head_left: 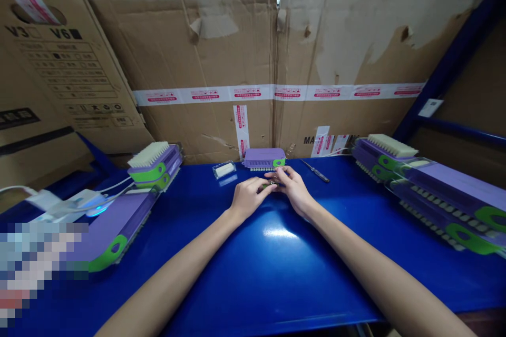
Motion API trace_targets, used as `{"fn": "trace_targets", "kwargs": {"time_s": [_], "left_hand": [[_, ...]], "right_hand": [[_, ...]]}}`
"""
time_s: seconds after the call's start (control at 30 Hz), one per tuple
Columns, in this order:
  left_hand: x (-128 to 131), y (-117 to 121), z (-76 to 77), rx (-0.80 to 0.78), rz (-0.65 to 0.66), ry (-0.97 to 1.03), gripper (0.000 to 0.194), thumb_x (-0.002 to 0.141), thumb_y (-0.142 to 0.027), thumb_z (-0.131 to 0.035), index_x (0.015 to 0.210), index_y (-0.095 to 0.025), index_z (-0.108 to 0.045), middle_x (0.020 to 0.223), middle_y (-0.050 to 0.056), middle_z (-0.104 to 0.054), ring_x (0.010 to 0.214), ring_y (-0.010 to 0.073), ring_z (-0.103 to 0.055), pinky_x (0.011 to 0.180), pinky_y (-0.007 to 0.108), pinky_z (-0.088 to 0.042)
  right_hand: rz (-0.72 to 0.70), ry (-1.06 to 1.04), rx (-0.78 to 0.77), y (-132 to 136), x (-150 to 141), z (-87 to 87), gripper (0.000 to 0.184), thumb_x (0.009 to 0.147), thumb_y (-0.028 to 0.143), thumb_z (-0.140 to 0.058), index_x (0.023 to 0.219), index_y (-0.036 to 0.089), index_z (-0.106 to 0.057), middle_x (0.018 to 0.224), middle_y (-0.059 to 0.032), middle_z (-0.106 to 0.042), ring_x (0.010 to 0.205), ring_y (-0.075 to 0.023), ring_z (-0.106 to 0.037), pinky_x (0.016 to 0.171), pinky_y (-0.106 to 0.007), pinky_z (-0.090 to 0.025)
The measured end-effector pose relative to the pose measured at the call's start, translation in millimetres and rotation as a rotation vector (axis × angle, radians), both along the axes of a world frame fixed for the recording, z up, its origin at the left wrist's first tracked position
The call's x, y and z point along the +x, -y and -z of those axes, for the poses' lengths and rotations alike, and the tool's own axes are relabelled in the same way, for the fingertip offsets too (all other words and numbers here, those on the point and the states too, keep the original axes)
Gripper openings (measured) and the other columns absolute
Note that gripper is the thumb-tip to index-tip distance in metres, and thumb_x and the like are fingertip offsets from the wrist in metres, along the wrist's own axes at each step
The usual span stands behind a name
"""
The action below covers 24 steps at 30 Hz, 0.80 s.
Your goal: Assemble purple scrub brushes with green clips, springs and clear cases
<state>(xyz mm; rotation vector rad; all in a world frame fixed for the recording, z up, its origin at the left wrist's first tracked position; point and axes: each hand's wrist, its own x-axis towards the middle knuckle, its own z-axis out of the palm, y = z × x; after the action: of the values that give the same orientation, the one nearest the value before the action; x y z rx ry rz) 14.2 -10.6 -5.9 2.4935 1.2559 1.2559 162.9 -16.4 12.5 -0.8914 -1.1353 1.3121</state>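
Note:
Near the back of the blue table, my left hand (249,195) and my right hand (294,189) meet, fingers closed in a pinch. Between the fingertips is a small green and metallic piece (272,184), mostly covered, so its kind cannot be made out. Just behind the hands sits a purple brush (263,157) with a green end and pale bristles facing down. A thin coil spring (291,149) stands at its right. To the left lies a small clear case (224,170) with a white block in it. Right of my right hand is a slim dark pointed tool (316,171).
More purple and green brushes are stacked at left (154,166) and at right (389,155). A white power strip (75,205) with cables and a blue light is on the left. Cardboard (205,52) walls the back; a blue post (446,52) rises at right.

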Motion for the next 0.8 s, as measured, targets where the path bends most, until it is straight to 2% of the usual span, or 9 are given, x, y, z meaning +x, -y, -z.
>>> {"fn": "trace_targets", "kwargs": {"time_s": [0.13,0.23,0.3,0.43,0.53,0.8], "left_hand": [[0.4,-4.7,-0.1,-0.238,0.009,0.217,0.027,0.084,-0.038,-0.052,0.085,-0.018,-0.07,0.067,0.003,-0.067,0.054,0.0123,-0.054,0.055,0.025,-0.039],[0.9,-7.6,-2.3,-0.429,0.076,0.383,0.028,0.08,-0.038,-0.055,0.084,-0.015,-0.07,0.063,0.003,-0.064,0.052,0.0125,-0.052,0.052,0.025,-0.039],[0.9,-8.7,-4.1,-0.502,0.121,0.449,0.028,0.076,-0.039,-0.058,0.081,-0.014,-0.069,0.062,0.003,-0.063,0.053,0.0128,-0.052,0.052,0.025,-0.04],[0.0,-8.9,-6.2,-0.498,0.141,0.491,0.027,0.072,-0.041,-0.062,0.075,-0.014,-0.069,0.06,0.002,-0.062,0.054,0.0121,-0.051,0.052,0.025,-0.041],[-0.7,-8.7,-6.8,-0.512,0.133,0.509,0.028,0.071,-0.042,-0.064,0.074,-0.015,-0.069,0.061,0.002,-0.062,0.053,0.0115,-0.049,0.048,0.024,-0.038],[-3.4,-12.6,-5.0,-0.664,0.172,0.577,0.037,0.07,-0.051,-0.064,0.079,-0.015,-0.069,0.067,0.004,-0.064,0.062,0.014,-0.056,0.047,0.022,-0.038]], "right_hand": [[-0.032,0.01,-0.004,-3.8,5.2,0.5,0.036,0.073,0.047,-0.066,0.092,0.021,-0.05,0.103,-0.0084,-0.07,0.081,-0.0186,-0.068,0.063,-0.028,-0.052],[-0.053,0.013,0.012,-4.9,6.7,1.7,0.036,0.069,0.045,-0.069,0.09,0.02,-0.053,0.103,-0.0077,-0.069,0.08,-0.0183,-0.068,0.064,-0.028,-0.053],[-0.036,0.042,0.039,-5.3,6.5,3.5,0.036,0.068,0.044,-0.07,0.089,0.019,-0.056,0.101,-0.0067,-0.068,0.082,-0.0184,-0.067,0.066,-0.03,-0.054],[0.067,0.164,0.148,-7.4,5.2,8.6,0.033,0.064,0.041,-0.073,0.085,0.019,-0.063,0.087,-0.004,-0.068,0.081,-0.0185,-0.064,0.067,-0.031,-0.055],[0.106,0.181,0.182,-9.2,5.6,10.7,0.031,0.063,0.039,-0.074,0.083,0.018,-0.065,0.081,-0.0033,-0.068,0.076,-0.0179,-0.064,0.065,-0.03,-0.055],[0.029,0.223,0.199,-6.6,10.8,4.2,0.026,0.061,0.029,-0.074,0.084,0.019,-0.068,0.084,-0.0023,-0.071,0.081,-0.0178,-0.066,0.079,-0.034,-0.052]]}}
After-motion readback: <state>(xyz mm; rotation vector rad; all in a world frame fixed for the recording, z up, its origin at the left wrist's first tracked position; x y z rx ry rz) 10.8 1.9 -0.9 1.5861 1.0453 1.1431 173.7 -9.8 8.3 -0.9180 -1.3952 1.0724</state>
